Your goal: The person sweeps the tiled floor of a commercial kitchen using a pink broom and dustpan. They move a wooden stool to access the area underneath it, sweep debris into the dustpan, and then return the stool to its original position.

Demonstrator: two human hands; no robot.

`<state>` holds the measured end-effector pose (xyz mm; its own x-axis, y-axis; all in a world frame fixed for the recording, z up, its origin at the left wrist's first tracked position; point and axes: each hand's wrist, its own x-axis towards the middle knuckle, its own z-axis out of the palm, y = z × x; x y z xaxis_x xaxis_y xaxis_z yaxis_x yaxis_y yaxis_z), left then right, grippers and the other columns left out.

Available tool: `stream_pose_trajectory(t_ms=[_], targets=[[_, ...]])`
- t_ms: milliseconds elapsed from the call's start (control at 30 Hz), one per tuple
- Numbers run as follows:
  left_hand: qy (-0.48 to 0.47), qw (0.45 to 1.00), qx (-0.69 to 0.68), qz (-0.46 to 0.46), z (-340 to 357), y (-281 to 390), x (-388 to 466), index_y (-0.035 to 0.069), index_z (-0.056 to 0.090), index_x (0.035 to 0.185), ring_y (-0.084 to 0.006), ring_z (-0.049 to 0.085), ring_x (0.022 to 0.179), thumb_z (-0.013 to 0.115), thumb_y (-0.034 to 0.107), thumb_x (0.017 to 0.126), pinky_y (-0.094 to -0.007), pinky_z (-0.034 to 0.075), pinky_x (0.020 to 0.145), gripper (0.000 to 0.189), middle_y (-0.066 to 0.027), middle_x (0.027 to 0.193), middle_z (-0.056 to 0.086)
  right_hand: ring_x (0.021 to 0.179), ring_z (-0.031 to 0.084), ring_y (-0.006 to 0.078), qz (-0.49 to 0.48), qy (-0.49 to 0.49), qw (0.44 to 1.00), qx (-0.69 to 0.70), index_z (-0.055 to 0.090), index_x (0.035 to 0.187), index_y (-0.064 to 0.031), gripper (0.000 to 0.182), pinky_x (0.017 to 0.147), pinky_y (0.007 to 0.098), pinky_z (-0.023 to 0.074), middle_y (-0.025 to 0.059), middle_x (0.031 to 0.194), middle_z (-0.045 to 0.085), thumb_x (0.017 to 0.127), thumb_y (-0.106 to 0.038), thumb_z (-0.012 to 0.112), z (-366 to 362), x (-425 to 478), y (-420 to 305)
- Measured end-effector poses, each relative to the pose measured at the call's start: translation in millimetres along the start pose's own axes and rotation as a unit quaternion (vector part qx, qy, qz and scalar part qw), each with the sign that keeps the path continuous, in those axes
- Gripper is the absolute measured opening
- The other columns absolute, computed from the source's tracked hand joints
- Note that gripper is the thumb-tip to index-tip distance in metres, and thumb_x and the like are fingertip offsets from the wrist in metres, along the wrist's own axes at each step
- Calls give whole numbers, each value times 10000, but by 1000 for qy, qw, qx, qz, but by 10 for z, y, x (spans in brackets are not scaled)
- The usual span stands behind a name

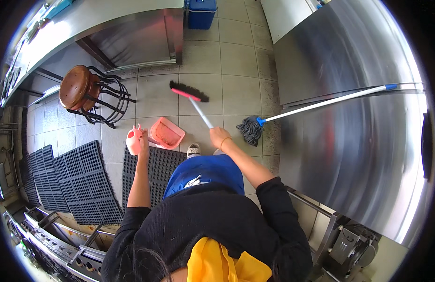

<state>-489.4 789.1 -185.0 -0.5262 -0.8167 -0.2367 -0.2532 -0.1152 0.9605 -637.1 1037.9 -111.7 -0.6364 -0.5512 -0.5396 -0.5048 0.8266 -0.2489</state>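
My left hand (144, 140) grips the upper end of a pink long-handled dustpan (134, 141). The dustpan's tray (168, 133) is near the floor by the front edge of a black rubber mat, and reddish-brown debris shows inside it. In my right hand (220, 137) is the pale shaft of a broom (202, 113). Its pink head (186, 93) with dark bristles lies out ahead on the tiles, apart from the dustpan. The lower part of the broom's shaft is hidden beyond my right hand.
A wooden-seated stool (75, 87) with black metal legs stands at left. At right, a string mop (251, 129) leans against a stainless steel refrigerator (330, 141). Black perforated rubber mats (85, 183) cover floor at left, near a cooking range (58, 243). A blue bin (202, 16) stands ahead.
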Motion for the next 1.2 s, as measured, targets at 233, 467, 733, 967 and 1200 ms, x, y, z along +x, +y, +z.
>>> stream_pose_trajectory(t_ms=[233,467,733,967,1200], targets=[[6,999,-35,-6,84,115,-66,51,437,741,-100,371,696,543,80,731,-279,231,898,111,20,686,378,618,567,319,-50,-123,986,104,595,707,15,159,565,366,465,198,654,562,587,-56,519,195,-196,178],[-61,996,-38,-61,142,71,-27,21,377,1084,-122,387,841,518,119,759,-258,236,882,368,-18,880,440,369,421,89,89,-191,910,358,592,782,-16,175,347,255,317,46,468,474,632,-107,600,-278,-936,452],[-131,991,-16,-13,493,-6,-82,39,413,1069,-90,342,820,544,153,747,-229,266,761,366,24,822,410,641,564,310,75,94,982,146,567,780,27,194,550,355,452,185,683,564,604,-36,514,-52,-1589,707],[-159,987,22,24,852,105,-348,38,448,1005,-101,345,855,552,176,732,-246,263,798,323,14,820,414,712,555,336,210,72,968,121,559,719,17,135,637,387,452,209,742,557,619,-53,502,764,-1693,1001],[-174,984,-26,30,1142,282,-621,39,454,790,-127,321,975,527,183,760,-265,115,943,165,-12,841,408,628,558,337,227,41,961,151,582,699,-3,150,592,376,458,180,671,565,590,-90,528,1235,-2618,1139]])
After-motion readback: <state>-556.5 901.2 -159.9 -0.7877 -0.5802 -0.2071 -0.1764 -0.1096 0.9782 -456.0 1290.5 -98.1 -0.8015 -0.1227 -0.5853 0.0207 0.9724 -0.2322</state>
